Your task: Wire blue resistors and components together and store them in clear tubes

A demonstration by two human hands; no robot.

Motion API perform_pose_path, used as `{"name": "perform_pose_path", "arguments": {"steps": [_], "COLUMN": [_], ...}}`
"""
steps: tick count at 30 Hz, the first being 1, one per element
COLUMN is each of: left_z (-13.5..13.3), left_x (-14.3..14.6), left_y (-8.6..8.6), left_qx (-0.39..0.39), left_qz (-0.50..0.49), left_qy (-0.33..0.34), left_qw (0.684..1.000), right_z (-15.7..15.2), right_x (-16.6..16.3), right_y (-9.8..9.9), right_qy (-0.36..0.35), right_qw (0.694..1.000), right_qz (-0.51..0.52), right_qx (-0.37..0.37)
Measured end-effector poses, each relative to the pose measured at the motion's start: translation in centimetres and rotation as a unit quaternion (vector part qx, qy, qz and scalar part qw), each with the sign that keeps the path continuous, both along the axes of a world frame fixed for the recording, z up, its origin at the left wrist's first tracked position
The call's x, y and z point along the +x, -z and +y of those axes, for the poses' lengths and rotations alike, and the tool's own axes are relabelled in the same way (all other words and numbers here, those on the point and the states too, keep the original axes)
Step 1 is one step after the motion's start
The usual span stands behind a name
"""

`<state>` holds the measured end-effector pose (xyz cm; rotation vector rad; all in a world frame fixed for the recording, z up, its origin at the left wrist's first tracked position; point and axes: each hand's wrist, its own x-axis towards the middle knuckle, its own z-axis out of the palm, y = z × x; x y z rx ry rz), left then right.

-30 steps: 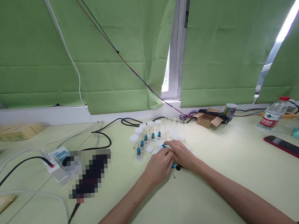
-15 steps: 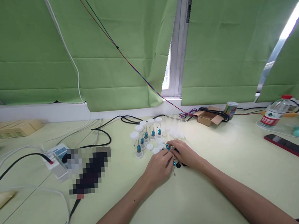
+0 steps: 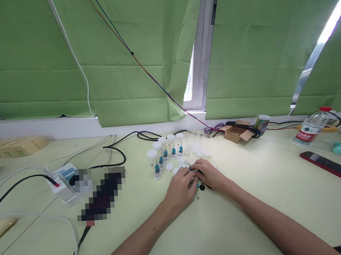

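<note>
- Left hand (image 3: 178, 186) and right hand (image 3: 210, 174) meet, fingers curled; the fingers hide whether either grip is closed on anything.
- A small blue part (image 3: 191, 168) shows at the right fingertips, mostly covered.
- A black round piece (image 3: 202, 187) lies just beside the hands on the tabletop (image 3: 217, 224).
- Beyond the left hand, loose white caps (image 3: 170, 166) lie near five upright capped vials (image 3: 157, 165) containing blue parts.
- Farther right: an open cardboard box (image 3: 232, 136).
</note>
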<state>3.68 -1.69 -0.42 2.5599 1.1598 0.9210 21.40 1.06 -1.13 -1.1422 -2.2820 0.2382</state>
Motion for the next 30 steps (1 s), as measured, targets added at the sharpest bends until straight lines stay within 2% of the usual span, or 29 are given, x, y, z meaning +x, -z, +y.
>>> {"name": "perform_pose_path", "arguments": {"steps": [13, 22, 30], "left_z": [0.4, 0.7, 0.8], "left_x": [-0.1, -0.4, -0.5], "left_y": [0.8, 0.7, 0.8], "left_qx": [-0.008, 0.009, 0.019], "left_qz": [-0.006, 0.002, -0.08], "left_qy": [-0.009, -0.04, -0.062], "left_qw": [1.0, 0.999, 0.995], "right_z": [0.0, 0.1, -1.2], "right_x": [0.2, 0.6, 0.3], "right_y": [0.2, 0.0, -1.3], "right_qy": [0.026, 0.037, 0.02], "right_qw": [1.0, 0.994, 0.983], "right_qz": [0.005, 0.091, 0.152], "right_qx": [-0.003, 0.055, 0.101]}}
